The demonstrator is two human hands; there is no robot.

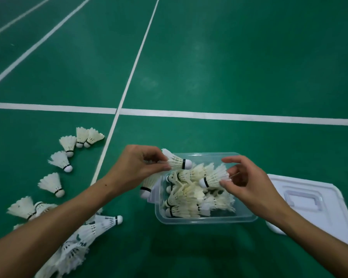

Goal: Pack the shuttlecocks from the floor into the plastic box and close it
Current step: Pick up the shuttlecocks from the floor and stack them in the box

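A clear plastic box stands open on the green floor, holding several white feather shuttlecocks. My left hand pinches one shuttlecock by its feathers above the box's far left corner, cork pointing right; a second shuttlecock hangs below the same hand, outside the left wall. My right hand holds another shuttlecock by the feather tips over the box, cork pointing down-left. Several loose shuttlecocks lie on the floor to the left.
The white lid lies flat on the floor right of the box, partly under my right forearm. A heap of shuttlecocks lies under my left forearm. White court lines cross the floor beyond the box.
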